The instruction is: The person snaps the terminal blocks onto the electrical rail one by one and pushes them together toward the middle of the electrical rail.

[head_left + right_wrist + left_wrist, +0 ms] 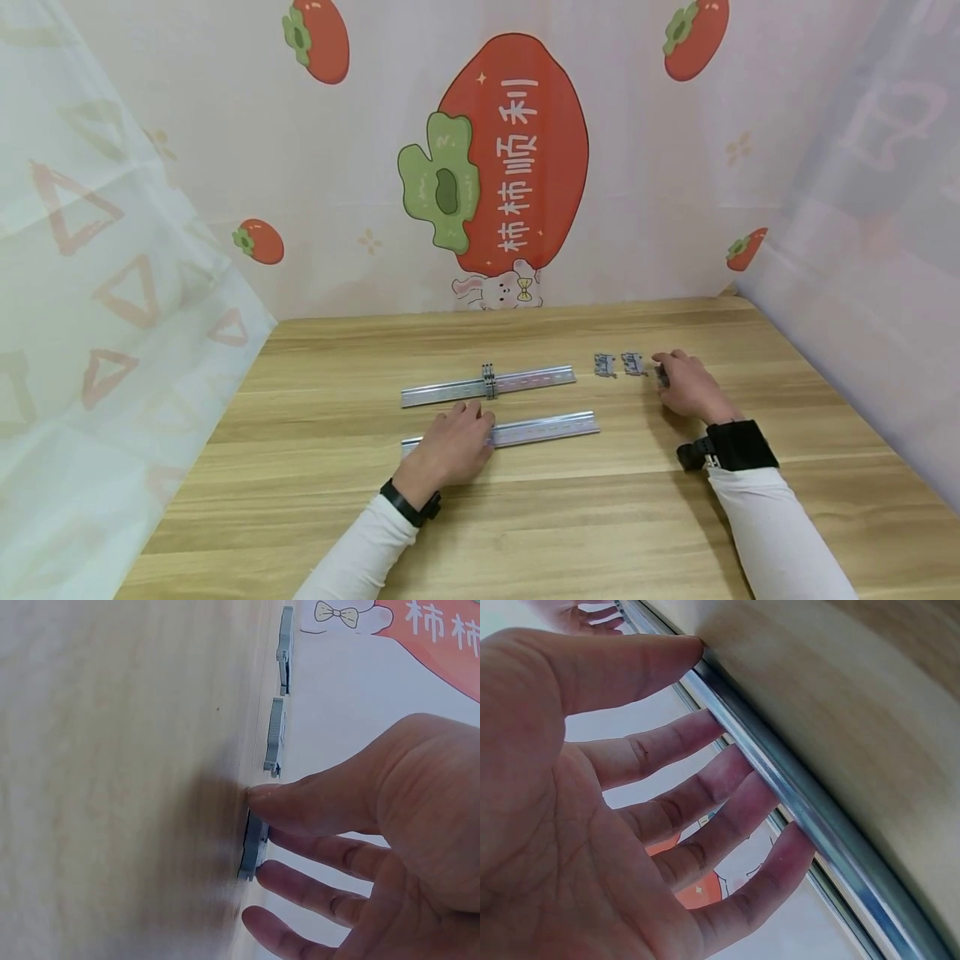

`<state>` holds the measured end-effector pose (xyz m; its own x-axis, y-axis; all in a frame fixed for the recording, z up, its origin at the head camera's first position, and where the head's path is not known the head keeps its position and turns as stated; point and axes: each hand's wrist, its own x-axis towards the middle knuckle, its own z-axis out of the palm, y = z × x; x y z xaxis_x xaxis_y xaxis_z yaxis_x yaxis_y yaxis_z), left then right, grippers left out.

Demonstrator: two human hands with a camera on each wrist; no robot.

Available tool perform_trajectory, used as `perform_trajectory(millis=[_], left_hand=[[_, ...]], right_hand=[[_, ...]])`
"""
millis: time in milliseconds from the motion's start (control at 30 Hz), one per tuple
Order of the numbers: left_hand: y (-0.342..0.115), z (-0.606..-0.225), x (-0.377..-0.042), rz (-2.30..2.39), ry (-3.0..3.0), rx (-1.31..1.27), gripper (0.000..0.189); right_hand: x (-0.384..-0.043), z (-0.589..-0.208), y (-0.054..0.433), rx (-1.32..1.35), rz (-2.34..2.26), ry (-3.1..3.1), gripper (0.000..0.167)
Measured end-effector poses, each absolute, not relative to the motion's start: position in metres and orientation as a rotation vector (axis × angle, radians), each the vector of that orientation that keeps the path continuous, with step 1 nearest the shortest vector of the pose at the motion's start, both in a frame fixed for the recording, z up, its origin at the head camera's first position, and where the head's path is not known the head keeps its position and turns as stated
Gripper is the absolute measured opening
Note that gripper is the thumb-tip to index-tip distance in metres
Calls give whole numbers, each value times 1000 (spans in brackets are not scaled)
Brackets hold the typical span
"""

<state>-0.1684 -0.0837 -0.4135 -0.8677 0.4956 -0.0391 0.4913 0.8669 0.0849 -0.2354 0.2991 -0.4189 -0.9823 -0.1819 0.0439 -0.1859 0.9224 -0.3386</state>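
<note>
My left hand [454, 442] grips the nearer metal DIN rail [547, 427], its thumb on the near edge and the fingers along the far side, as the left wrist view shows. That rail [791, 784] lies on the table. Over at the right, my right hand [690, 387] pinches a small grey terminal block [253, 847] between thumb and fingers, low at the tabletop. Part of this block is hidden by the fingers. Two similar terminal blocks, one at the left [603, 365] and one closer to the hand [633, 363], lie flat beside it.
Behind the held rail lies a second DIN rail [442, 393], with a few narrow terminal blocks [489, 382] mounted near its middle. The wood-grain table [315, 450] ends at a printed backdrop [360, 183], and cloth sheets hang on both sides.
</note>
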Motion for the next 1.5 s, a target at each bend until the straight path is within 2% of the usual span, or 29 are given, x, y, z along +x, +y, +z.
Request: perform_trajectory(millis=[533,1133,1500], left_hand=[[-83,-417,-169,87,2993,793,32],[-84,-415,-169,103,2987,796,32],[-84,-414,-168,132,2981,794,31]], right_hand=[[-237,-421,304,328,530,-3049,38],[-235,-414,303,305,482,-3051,43],[-230,-398,292,425,663,-2957,38]])
